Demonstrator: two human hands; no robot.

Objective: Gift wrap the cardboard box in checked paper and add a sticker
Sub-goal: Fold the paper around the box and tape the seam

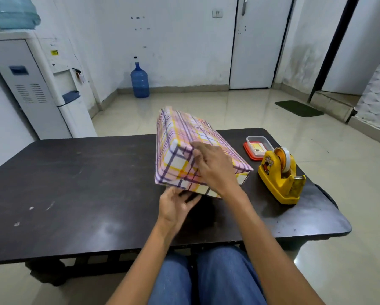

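The box (180, 137), covered in pink, purple and yellow checked paper, sits tilted on the dark table (74, 177), its near end raised. My right hand (213, 166) lies flat on the near end face, pressing the folded paper down. My left hand (175, 203) is under the near bottom edge, fingers spread and touching the paper's lower flap. A yellow tape dispenser (281, 175) stands to the right of the box. No sticker can be made out.
A small clear container with a red lid (258, 147) sits behind the dispenser. A water dispenser (46, 89) stands at the left wall, a blue water jug (140, 81) on the floor beyond, a green mat (299, 108) at right.
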